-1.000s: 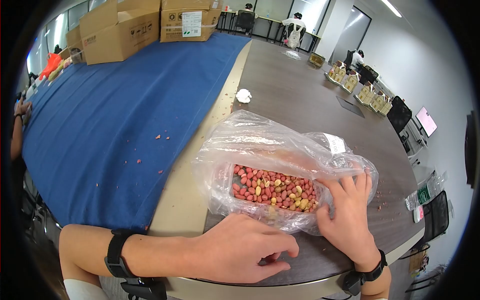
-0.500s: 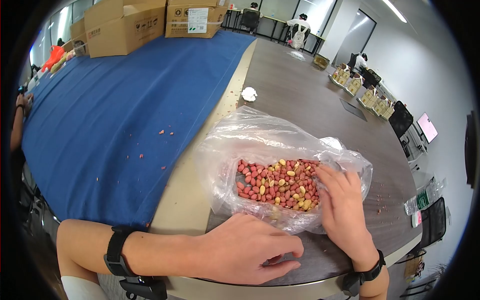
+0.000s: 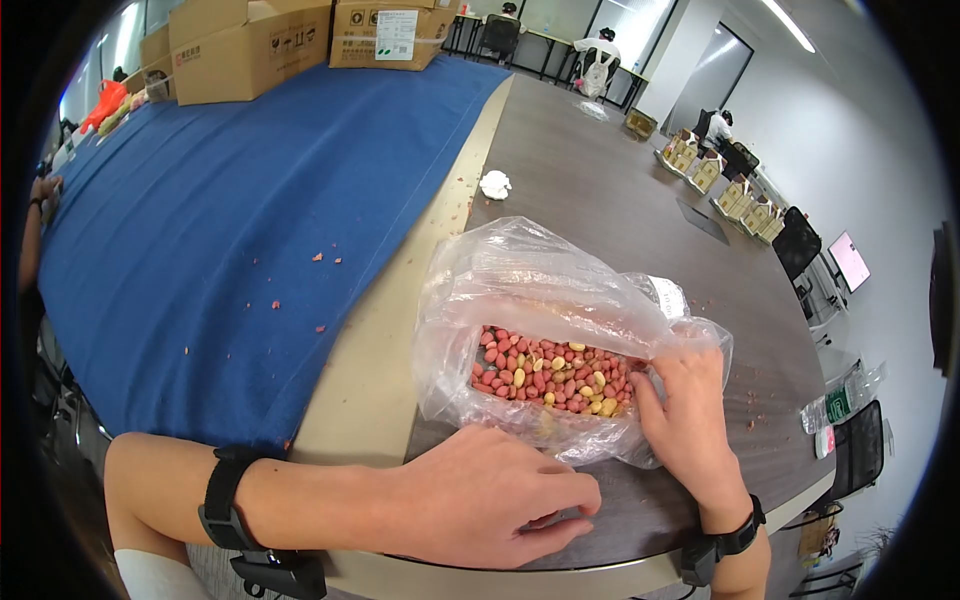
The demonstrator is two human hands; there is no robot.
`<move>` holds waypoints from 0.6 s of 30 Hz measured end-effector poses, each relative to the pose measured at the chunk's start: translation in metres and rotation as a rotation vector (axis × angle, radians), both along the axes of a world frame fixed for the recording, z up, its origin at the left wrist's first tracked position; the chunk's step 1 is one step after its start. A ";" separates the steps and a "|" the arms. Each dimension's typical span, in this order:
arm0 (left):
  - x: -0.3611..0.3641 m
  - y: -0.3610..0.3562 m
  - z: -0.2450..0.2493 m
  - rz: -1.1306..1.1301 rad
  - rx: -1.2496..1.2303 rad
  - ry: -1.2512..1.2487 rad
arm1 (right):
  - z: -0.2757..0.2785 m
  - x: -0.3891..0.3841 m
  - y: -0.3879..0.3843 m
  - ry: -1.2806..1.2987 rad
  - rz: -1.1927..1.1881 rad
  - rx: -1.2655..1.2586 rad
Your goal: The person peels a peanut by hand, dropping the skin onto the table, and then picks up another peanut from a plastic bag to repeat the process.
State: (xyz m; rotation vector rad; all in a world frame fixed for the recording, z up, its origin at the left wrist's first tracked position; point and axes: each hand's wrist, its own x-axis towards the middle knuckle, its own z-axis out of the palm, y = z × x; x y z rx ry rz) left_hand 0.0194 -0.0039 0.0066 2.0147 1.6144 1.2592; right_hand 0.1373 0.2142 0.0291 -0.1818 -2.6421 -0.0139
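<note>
Since half a second earlier: upper film of the clear plastic bag [image 3: 535, 265] had dropped over the back of the peanuts [image 3: 555, 375], narrowing the opening, and the right hand [image 3: 690, 410] had curled in more at its right end. White label [image 3: 668, 297] on the bag showed more fully; its print was too small to read reliably. Left hand [image 3: 500, 495] looked about unchanged.

Other text: right-hand carton [image 3: 352, 45] carried handling symbols and a white shipping label [image 3: 396, 36] with green dots, lines not legible. Left-hand carton [image 3: 250, 55] had handling icons plus small red characters, unreadable. Bottle [image 3: 843, 402] at far right had a green label, brand not readable.

Peanuts: mostly red-skinned, some pale yellow, loose in the bag, most pale ones toward the right. Bag sat on the dark tabletop [image 3: 580, 180], its left side over the beige strip.

Right fingers were on the film, tips partly hidden; couldn't tell if they pinched it. Left hand lay just below the bag, fingers half curled, thumb and index apart, nothing visible between them.
</note>
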 end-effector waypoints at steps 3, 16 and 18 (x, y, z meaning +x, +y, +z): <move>0.000 -0.001 -0.001 0.003 0.003 -0.009 | -0.002 0.002 -0.001 0.039 0.027 0.025; 0.000 0.000 -0.002 -0.003 -0.008 0.000 | -0.002 0.003 -0.003 -0.034 0.023 -0.057; 0.000 0.000 0.000 -0.004 -0.015 0.007 | -0.001 0.003 -0.003 -0.034 0.024 -0.063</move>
